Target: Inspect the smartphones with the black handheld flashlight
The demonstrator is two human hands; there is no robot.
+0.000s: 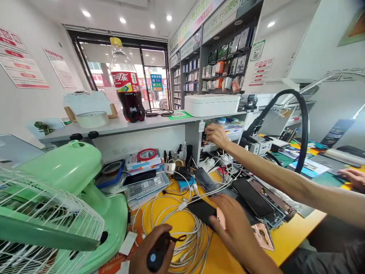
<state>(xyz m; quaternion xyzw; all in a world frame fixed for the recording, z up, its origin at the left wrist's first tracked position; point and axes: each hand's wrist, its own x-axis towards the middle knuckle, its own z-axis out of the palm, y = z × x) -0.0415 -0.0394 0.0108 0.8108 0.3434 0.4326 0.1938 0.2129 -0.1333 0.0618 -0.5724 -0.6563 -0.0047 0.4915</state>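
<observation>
My left hand (152,251) is closed around a small black handheld device (157,253) with a pale blue button and a wrist loop. Beside it lies a loose coil of white cable (196,232) on the yellow tabletop. My right hand (235,224), somewhat blurred, has a small pink piece (220,218) between thumb and fingers. Its fingers are over the near end of a dark phone (202,210). To the right lie another black phone (253,197) and a copper-pink phone part (262,236).
A co-worker's arm (273,179) reaches across from the right into the shelf; another hand (353,177) rests far right. A green fan (71,163) stands left. A cola bottle (127,83) is on the ledge (159,121). A black flexible hose (303,125) arches at right.
</observation>
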